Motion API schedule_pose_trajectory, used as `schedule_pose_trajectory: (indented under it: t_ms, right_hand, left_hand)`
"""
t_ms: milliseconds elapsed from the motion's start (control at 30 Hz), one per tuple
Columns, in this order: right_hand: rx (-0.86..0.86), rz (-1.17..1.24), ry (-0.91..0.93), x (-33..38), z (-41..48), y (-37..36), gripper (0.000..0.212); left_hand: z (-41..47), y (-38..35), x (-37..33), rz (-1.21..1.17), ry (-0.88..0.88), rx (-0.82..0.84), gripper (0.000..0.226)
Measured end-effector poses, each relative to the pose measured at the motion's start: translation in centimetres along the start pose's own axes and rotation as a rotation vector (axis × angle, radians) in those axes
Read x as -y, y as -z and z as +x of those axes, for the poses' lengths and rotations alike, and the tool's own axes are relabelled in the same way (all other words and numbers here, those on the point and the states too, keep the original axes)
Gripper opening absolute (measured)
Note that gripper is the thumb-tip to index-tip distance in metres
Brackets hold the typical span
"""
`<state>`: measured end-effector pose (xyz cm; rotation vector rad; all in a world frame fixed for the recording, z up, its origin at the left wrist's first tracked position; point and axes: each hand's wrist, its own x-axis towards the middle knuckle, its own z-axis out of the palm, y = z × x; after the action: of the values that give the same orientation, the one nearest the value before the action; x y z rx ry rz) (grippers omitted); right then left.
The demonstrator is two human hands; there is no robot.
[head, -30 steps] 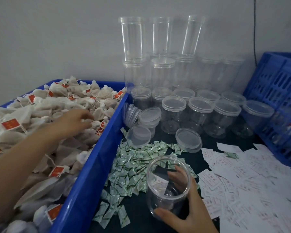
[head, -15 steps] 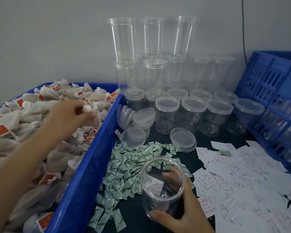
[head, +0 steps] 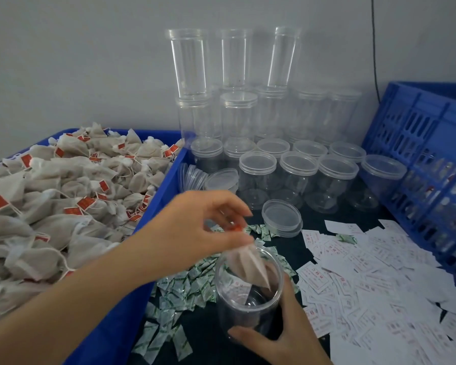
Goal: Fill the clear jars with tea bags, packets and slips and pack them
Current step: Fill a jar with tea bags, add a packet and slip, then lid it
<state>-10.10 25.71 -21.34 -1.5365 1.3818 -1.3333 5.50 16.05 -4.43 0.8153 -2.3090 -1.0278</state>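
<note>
My right hand (head: pixel 282 335) grips an open clear jar (head: pixel 248 306) standing on the dark table near the front. My left hand (head: pixel 195 233) hovers just above the jar's mouth and pinches a beige tea bag (head: pixel 250 267) by its top; the bag hangs tilted into the jar. A white slip shows inside the jar. Green-and-white packets (head: pixel 179 293) lie scattered left of the jar, and white slips (head: pixel 366 280) with red print cover the table to its right.
A blue bin (head: pixel 166 185) heaped with tea bags (head: pixel 63 196) fills the left. Lidded and stacked clear jars (head: pixel 258 169) stand at the back by the wall, with loose lids (head: pixel 281 216) in front. A blue crate (head: pixel 432 164) stands at the right.
My left hand lifted a tea bag out of the blue bin and carried it right, over the jar. My right hand kept hold of the jar.
</note>
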Motion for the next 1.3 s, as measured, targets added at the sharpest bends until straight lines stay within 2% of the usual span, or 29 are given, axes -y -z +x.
schedule_pose_trajectory:
  t_ms: [100, 200, 233, 300, 367, 500, 633, 733, 833, 900, 1033, 1067, 1300]
  right_hand:
    - [-0.004, 0.017, -0.007, -0.5, -0.1, 0.1, 0.097]
    - [-0.018, 0.023, -0.026, -0.8, -0.2, 0.2, 0.099]
    - [-0.017, 0.014, -0.028, -0.9, -0.2, 0.2, 0.100]
    - [-0.023, 0.000, -0.029, -1.0, -0.1, 0.1, 0.100]
    - [-0.024, -0.005, -0.028, -1.1, -0.2, 0.1, 0.101]
    - [-0.021, -0.009, -0.031, -1.1, -0.3, 0.0, 0.101]
    - [-0.015, 0.004, -0.034, -0.8, -0.1, 0.1, 0.100]
    - [-0.017, 0.001, -0.036, -0.7, -0.1, 0.1, 0.101]
    - [-0.026, -0.012, -0.036, -0.9, -0.2, 0.0, 0.101]
    - [-0.028, -0.018, -0.038, -0.9, -0.2, 0.0, 0.102]
    - [-0.026, -0.022, -0.033, -0.9, -0.2, 0.0, 0.101]
    - [-0.024, -0.025, -0.033, -0.8, -0.2, 0.1, 0.101]
    - [-0.001, 0.023, -0.018, -0.4, 0.0, -0.1, 0.102]
  left_hand:
    - [-0.5, 2.8, 1.5, 0.129, -0.016, -0.189, 0.021]
    - [-2.2, 6.0, 5.0, 0.443, 0.017, -0.320, 0.019]
    - [-2.8, 6.8, 6.6, 0.572, 0.089, -0.286, 0.025]
    - [-3.9, 7.7, 9.7, 0.823, 0.327, -0.024, 0.031]
    - [-4.8, 7.7, 12.3, 0.948, 0.417, 0.170, 0.028]
    - [-5.0, 7.9, 14.2, 0.995, 0.401, 0.149, 0.028]
    - [-4.5, 8.2, 13.1, 0.883, 0.359, -0.115, 0.044]
    - [-4.3, 8.8, 11.0, 0.848, 0.218, -0.247, 0.046]
    - [-3.6, 8.4, 8.5, 0.770, 0.111, -0.428, 0.034]
    - [-3.1, 7.5, 6.3, 0.629, 0.082, -0.486, 0.020]
    - [-2.2, 3.8, 1.0, 0.104, 0.058, -0.355, 0.005]
    - [-2.1, 2.7, 0.2, 0.048, 0.045, -0.305, 0.006]
    - [-1.0, -3.2, -1.0, 0.052, 0.030, -0.043, 0.022]
